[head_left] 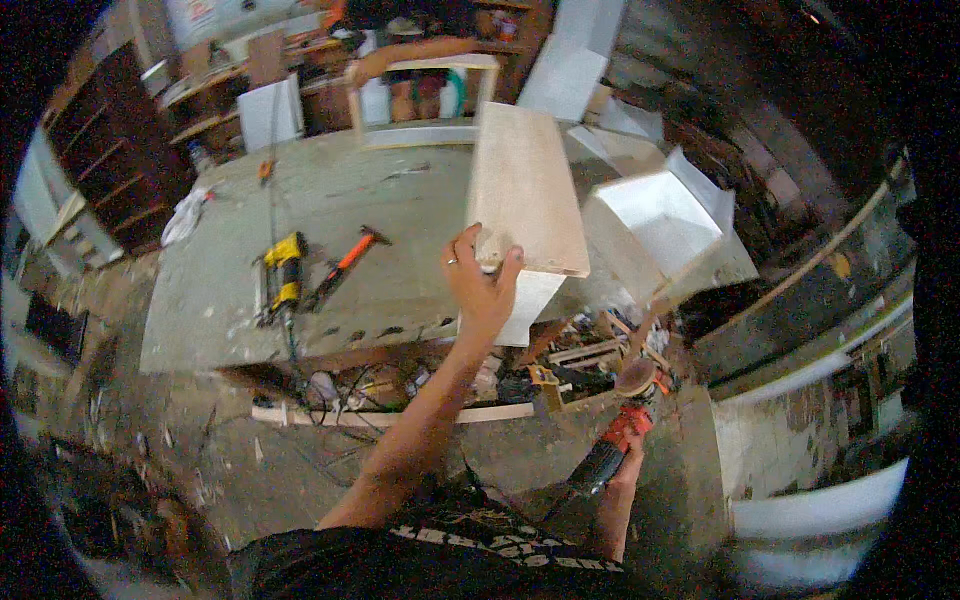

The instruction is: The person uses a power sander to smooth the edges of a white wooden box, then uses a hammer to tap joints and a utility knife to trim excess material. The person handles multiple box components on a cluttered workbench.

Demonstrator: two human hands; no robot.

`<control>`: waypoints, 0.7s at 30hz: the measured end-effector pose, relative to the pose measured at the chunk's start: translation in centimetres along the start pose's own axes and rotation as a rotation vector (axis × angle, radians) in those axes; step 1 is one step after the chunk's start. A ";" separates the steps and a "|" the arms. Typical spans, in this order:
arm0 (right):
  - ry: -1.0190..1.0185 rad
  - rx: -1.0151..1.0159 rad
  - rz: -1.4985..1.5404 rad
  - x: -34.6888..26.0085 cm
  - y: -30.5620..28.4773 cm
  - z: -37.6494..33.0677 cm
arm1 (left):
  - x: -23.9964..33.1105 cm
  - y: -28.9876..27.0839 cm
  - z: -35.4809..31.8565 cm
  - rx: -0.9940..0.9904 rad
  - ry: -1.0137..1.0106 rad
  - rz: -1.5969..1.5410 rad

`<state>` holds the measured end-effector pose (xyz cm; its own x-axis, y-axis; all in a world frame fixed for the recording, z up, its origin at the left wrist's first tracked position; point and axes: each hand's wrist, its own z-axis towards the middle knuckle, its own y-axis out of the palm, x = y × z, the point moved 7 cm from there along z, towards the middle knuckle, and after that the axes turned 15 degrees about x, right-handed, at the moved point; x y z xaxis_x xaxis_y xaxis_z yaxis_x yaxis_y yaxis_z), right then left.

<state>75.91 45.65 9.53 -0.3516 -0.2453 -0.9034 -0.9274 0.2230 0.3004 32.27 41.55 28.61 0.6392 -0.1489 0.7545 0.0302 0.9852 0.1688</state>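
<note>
A long pale wooden box (pixel 528 185) stands on the workbench, its wide wood face upward and a white side showing below the near edge. My left hand (pixel 483 290) is at its near left corner, thumb and fingers curved around a small tan block-like piece (pixel 492 246); its exact kind is unclear. Low on the right, my right hand (pixel 626 462) grips a red and black angle grinder (pixel 610 445) with a round sanding disc (pixel 635 378) at its upper end. The grinder is apart from the box.
On the grey-green workbench (pixel 390 240) lie a yellow and black power tool (pixel 285 272) and an orange-handled hammer (pixel 348 262). Another white-lined box (pixel 665 220) stands at right. A wooden frame (pixel 487 80) is at the back. Scrap wood (pixel 585 352) and cables clutter the space below the bench edge.
</note>
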 end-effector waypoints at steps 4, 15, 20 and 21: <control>0.020 0.078 -0.075 0.0 -5.2 -2.9 | -0.7 0.3 3.9 -0.484 0.145 -0.207; -0.190 0.649 -0.196 2.7 -10.0 -10.6 | 1.8 28.0 5.6 -1.568 0.956 -0.389; -0.208 0.897 -0.303 2.2 -7.3 -17.7 | 0.0 30.4 3.3 -1.776 0.885 -0.041; -0.272 0.821 -0.295 0.5 -5.0 -18.7 | 0.1 30.6 3.6 -1.743 0.859 -0.074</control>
<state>78.00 26.78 13.25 0.0240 -0.1910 -0.9813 -0.5556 0.8135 -0.1719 30.50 71.34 36.14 0.7303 -0.6455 0.2234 0.3331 0.0511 -0.9415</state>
